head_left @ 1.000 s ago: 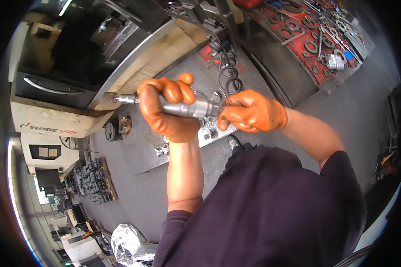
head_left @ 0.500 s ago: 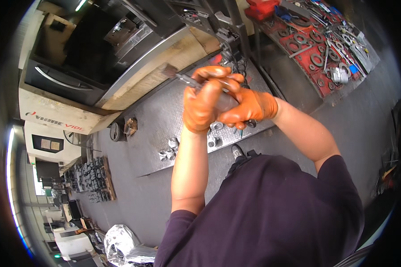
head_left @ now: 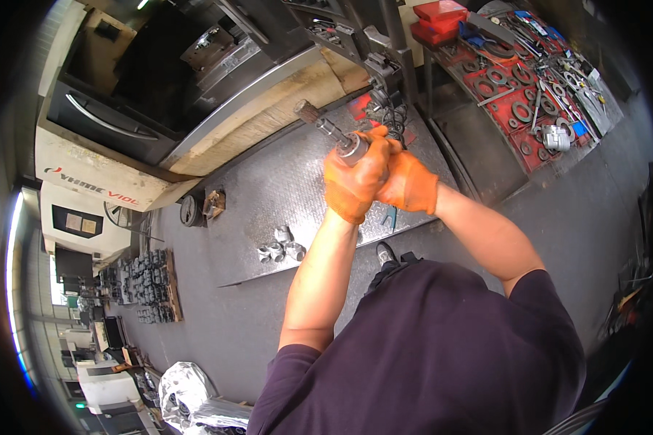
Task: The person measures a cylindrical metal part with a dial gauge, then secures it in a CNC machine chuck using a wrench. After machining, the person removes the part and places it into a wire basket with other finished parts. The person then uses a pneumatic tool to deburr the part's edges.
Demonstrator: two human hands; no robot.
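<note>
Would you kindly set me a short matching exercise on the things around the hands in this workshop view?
Things:
1. metal shaft
2. small metal parts
3. red boxes
4. rings and spanners

Places:
A. on the red tray at upper right
B. gripped in both gloved hands
C. loose on the floor plate
D. stacked on the bench end at the top

Pairs: 1-B, 2-C, 3-D, 4-A

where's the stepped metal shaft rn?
Head view, upper centre: the grey stepped metal shaft is gripped by both orange-gloved hands, left hand and right hand, above the steel tread-plate platform.
</note>
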